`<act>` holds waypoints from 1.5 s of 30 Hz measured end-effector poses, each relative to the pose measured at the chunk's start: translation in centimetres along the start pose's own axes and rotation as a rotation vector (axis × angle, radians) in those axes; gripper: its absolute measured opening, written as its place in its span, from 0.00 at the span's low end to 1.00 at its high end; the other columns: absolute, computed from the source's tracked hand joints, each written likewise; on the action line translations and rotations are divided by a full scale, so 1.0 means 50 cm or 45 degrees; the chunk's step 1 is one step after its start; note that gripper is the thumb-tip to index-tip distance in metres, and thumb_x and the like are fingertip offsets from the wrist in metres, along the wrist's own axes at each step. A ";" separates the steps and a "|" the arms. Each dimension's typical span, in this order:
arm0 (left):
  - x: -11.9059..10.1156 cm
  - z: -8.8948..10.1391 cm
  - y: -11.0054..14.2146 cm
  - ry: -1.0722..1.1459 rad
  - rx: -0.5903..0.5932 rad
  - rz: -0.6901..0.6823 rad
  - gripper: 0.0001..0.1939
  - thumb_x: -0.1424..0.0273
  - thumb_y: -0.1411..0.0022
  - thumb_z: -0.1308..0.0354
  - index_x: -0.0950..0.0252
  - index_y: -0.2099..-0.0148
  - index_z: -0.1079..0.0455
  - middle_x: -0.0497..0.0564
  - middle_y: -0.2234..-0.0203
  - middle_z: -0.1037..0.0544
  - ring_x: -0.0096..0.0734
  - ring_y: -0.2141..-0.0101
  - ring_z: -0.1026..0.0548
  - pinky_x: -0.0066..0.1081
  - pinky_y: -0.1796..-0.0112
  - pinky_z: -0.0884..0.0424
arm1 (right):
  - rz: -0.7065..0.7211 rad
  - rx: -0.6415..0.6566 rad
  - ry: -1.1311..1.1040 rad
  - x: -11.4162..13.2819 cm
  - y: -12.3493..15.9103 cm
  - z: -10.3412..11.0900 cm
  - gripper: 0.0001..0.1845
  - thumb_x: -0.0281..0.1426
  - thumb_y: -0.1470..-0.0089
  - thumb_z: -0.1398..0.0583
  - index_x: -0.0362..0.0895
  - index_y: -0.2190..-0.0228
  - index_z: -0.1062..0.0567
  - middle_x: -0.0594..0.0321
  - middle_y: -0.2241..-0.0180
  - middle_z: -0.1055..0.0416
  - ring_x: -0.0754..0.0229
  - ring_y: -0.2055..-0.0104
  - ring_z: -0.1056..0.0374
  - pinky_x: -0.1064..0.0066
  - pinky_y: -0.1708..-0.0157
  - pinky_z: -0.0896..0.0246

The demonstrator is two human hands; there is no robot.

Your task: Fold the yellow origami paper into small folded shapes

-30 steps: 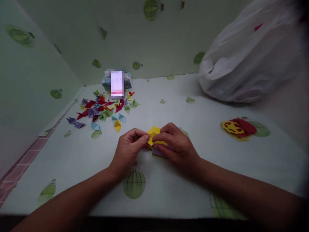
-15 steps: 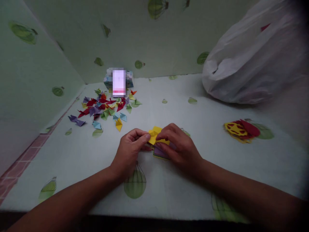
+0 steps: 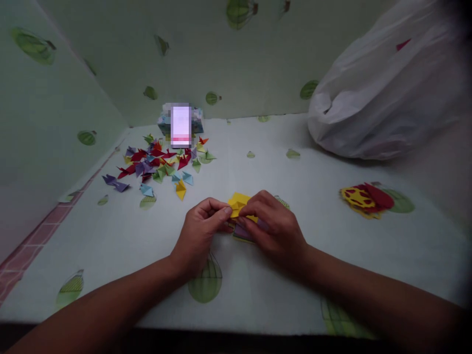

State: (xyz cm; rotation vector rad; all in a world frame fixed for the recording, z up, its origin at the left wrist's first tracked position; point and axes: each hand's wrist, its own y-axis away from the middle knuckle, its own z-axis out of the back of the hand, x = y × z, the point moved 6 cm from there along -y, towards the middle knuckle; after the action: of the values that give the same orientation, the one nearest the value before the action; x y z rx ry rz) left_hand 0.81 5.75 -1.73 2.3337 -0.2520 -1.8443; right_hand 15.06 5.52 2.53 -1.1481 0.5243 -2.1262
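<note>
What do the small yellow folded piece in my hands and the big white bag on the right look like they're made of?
The small yellow folded piece, pinched by the left hand and right hand, looks like thin matte paper: sharp creases, flat colour. The big white bag looks like thin, slightly translucent plastic film: soft crumples, faint sheen.

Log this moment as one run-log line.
left hand: pinching yellow paper | right hand: pinching same paper | under it: purple sheet | far left: folded pieces pile

A pale table cloth point(image 3: 258, 290) with green balloon pictures covers the table. On it lie a heap of little folded papers point(image 3: 162, 164), a small box point(image 3: 180, 125), a white plastic bag point(image 3: 383, 98), a red and yellow paper pile point(image 3: 365, 198) and some purple paper point(image 3: 241, 232).
</note>
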 end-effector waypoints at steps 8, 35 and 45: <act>0.002 -0.003 0.001 0.001 0.044 -0.007 0.06 0.70 0.44 0.34 0.66 0.68 0.28 0.47 0.70 0.22 0.26 0.69 0.24 0.26 0.65 0.25 | -0.277 -0.055 -0.208 -0.024 0.005 0.000 0.08 0.20 0.48 0.40 0.45 0.73 0.31 0.64 0.70 0.35 0.60 0.66 0.38 0.68 0.66 0.42; -0.009 -0.005 0.012 -0.250 0.028 -0.206 0.08 0.69 0.43 0.34 0.66 0.66 0.29 0.46 0.72 0.22 0.25 0.69 0.22 0.24 0.66 0.25 | -0.659 0.023 -0.562 -0.041 0.021 -0.017 0.08 0.24 0.46 0.41 0.43 0.75 0.34 0.68 0.74 0.34 0.66 0.72 0.38 0.73 0.71 0.43; -0.021 -0.003 0.007 -0.238 -0.015 -0.171 0.08 0.70 0.43 0.34 0.66 0.69 0.30 0.44 0.76 0.22 0.22 0.75 0.22 0.20 0.71 0.26 | -0.645 0.088 -0.665 -0.045 0.012 -0.019 0.04 0.25 0.44 0.42 0.43 0.71 0.30 0.66 0.72 0.32 0.65 0.70 0.36 0.73 0.69 0.42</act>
State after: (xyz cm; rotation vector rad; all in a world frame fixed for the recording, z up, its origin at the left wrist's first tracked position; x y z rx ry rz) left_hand 0.70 5.68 -0.61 2.2217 -0.1076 -2.1240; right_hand 15.35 6.72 0.35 -1.8614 -0.0940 -2.0856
